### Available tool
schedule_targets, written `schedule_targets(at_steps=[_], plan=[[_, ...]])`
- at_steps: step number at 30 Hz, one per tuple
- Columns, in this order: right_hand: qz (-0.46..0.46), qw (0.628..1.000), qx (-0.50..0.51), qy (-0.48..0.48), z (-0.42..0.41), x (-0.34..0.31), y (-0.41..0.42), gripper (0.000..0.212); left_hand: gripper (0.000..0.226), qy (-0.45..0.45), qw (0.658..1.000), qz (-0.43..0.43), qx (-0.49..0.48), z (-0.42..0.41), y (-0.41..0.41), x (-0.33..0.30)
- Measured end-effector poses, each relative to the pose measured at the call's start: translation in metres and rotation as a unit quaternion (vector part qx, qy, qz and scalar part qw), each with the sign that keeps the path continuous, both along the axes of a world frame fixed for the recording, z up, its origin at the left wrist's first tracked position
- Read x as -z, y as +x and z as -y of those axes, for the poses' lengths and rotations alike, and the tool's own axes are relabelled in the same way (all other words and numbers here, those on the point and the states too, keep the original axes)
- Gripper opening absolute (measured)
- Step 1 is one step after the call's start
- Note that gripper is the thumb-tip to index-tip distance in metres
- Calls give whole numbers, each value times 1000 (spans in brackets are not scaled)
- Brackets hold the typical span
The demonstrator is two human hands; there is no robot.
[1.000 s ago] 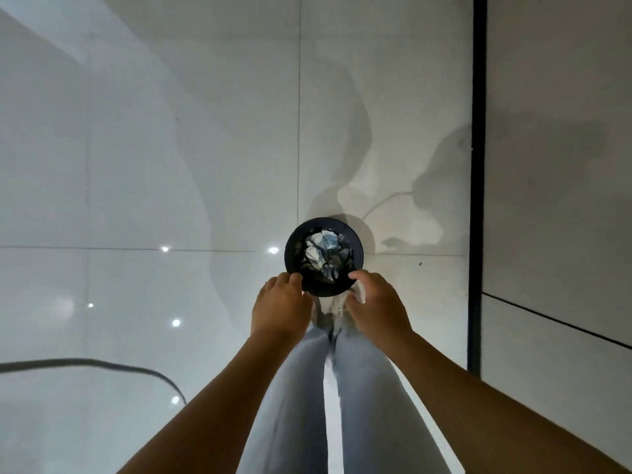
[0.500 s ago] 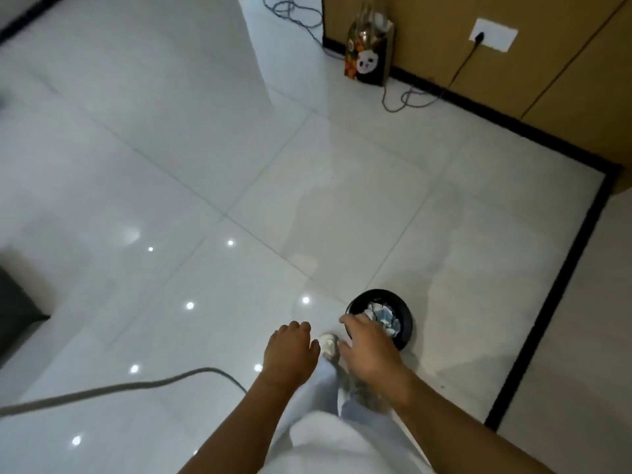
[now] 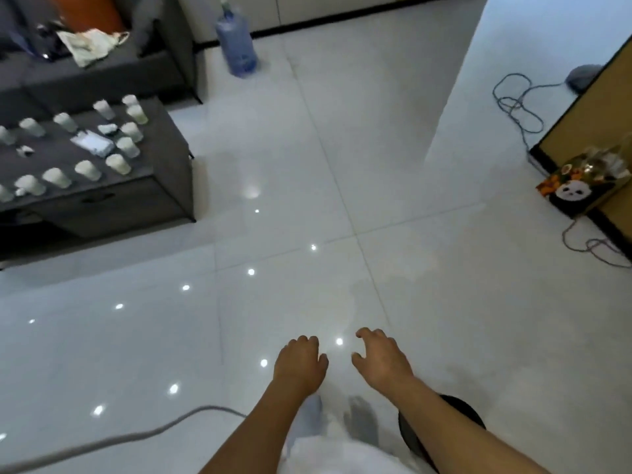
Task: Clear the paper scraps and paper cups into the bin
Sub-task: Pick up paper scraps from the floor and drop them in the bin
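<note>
**Bin now low at the right, hands off it**

The bin (image 3: pixel 461 410), a dark round tub, sits on the pale tiled floor (image 3: pixel 342 165) at the bottom right of the view, mostly hidden under the right forearm. Half a second ago the right hand rested on its rim and crumpled paper showed inside; now its contents cannot be seen.

Both hands have come away and hang over bare floor. The left hand (image 3: pixel 299 362) is empty, its fingers loosely curled downward. The right hand (image 3: pixel 383 359) is empty too, fingers spread and bent, thumb apart from the rest.

The view has swung up and left since the earlier frame. A dark low table (image 3: pixel 113 196) has come into sight at the upper left, carrying many white paper cups (image 3: pixel 118 164) standing in rows and a few paper scraps (image 3: pixel 92 142) between them. A grey sofa (image 3: pixel 102 70) stands behind it, a blue water bottle (image 3: pixel 237 46) beside that. The panda bag (image 3: pixel 578 191) now stands at the right edge, against the wooden wall.
</note>
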State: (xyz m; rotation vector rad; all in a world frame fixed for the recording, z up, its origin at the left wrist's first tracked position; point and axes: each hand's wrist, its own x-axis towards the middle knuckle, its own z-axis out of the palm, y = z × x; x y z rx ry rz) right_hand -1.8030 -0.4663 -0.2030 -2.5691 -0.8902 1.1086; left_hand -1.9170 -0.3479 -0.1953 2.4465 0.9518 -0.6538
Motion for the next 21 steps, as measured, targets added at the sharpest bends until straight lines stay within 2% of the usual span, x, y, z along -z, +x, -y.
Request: schedule_targets(at_steps=[11,21], plan=[[-9,994,-105,24,-266,-22,-21,47,39,-8,985,32,-167,-244,-47,-16],[-8,985,-169,6,-420,-27,14,49,39,-17,968,53,-246,-386,-41,-20]])
